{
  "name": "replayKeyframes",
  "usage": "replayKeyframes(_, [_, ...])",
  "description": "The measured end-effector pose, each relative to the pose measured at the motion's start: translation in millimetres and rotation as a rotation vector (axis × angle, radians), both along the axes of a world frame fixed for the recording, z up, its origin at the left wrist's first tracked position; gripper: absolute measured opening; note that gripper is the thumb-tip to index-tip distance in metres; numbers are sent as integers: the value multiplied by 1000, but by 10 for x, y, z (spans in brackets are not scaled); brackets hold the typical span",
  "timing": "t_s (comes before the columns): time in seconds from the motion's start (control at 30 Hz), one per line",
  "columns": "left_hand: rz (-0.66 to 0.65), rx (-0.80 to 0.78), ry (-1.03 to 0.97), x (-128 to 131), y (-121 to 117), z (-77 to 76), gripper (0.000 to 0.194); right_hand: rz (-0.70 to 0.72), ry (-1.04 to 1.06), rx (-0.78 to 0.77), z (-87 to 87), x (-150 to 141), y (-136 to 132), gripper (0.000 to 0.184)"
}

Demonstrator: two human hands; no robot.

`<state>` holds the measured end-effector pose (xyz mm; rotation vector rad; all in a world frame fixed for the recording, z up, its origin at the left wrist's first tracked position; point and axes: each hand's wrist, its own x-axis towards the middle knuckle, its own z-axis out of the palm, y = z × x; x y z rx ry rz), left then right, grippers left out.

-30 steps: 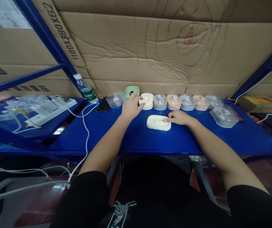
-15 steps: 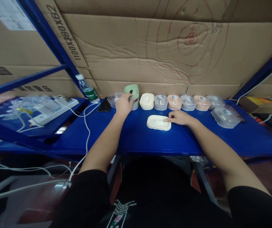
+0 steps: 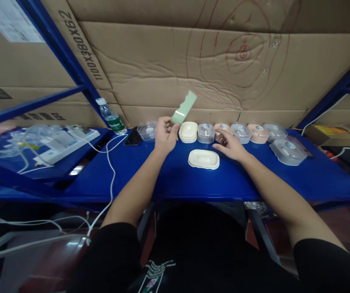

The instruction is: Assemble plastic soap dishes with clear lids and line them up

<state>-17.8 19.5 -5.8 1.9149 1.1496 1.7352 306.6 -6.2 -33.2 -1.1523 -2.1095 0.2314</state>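
My left hand (image 3: 165,136) is closed on a light green plastic piece (image 3: 184,109), a flat-sided part with a wavy upper edge. It is tilted up to the right, above the stacked cream trays (image 3: 188,132). My fingers hide its lower end. My right hand (image 3: 230,144) hovers with fingers apart and nothing in them, in front of a pink lidded box (image 3: 222,128). Below and left of it, a cream oval lid-like piece (image 3: 203,159) lies on the blue table (image 3: 175,183), touched by neither hand.
Grey and pink lidded boxes (image 3: 205,133) stand in a row along the cardboard back wall (image 3: 150,61). Clear tubs (image 3: 287,151) lie at the right. Left are a clear bowl (image 3: 147,130), a phone (image 3: 132,137), a water bottle (image 3: 112,118) and white cables (image 3: 113,171).
My left hand has lifted the green piece and tilted it to the right. My right hand has let go of the cream piece and risen, its fingers spreading.
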Motion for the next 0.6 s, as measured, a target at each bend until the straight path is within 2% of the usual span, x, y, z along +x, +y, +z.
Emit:
replayKeyframes(0.07, [-164,-95,-75,121,-69,20,44,-14,23,19,2,-11,5,97])
replayKeyframes(0.17, [-426,-265,-111,231,-125,42,50,-54,-9,16,14,-23,3,105])
replayKeyframes(0.23, [-534,-385,-130,267,-131,41,48,-56,-14,7,38,-22,-15,112])
replayKeyframes(0.3, [-546,-489,-173,295,-128,35,42,-17,17,-7,74,-15,-45,122])
replayKeyframes(0.4, [-464,-577,-244,337,-129,35,33,48,77,-23,133,0,-91,126])
replayKeyframes(0.5, [-399,-547,-219,350,-139,54,36,44,79,-17,178,8,-126,121])
replayKeyframes(0.6, [-351,-478,-94,313,-152,78,39,16,-4,-69,211,11,-148,113])
